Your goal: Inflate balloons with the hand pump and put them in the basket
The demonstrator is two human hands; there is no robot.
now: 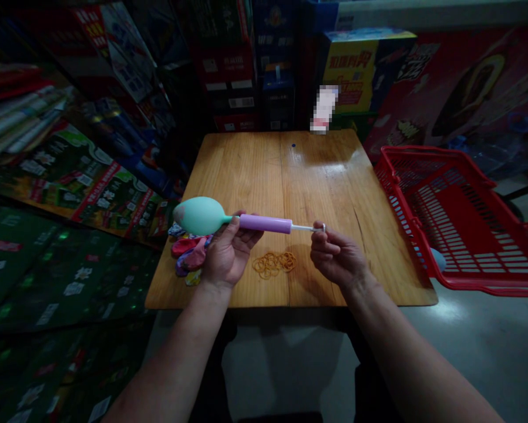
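Observation:
A purple balloon pump (265, 223) lies level above the wooden table (246, 170). On its left end sits a partly inflated mint-green balloon (202, 215). My left hand (228, 249) grips the balloon's neck and the pump's nozzle end, thumb on top. With closed fingers, my right hand (336, 252) holds the pump's handle at the end of the white rod, which is drawn out of the barrel. Beside my left hand rests a pile of flat balloons (191, 254) in several colours. Between the hands, a heap of tan rubber bands (274, 265) lies on the tabletop.
A red plastic basket (475, 220) stands right of the table, with a pale blue round thing (439, 259) seen at its near side. Stacked green cartons (65, 264) line the left. Behind the table are more boxes, including a yellow and blue box (349, 70).

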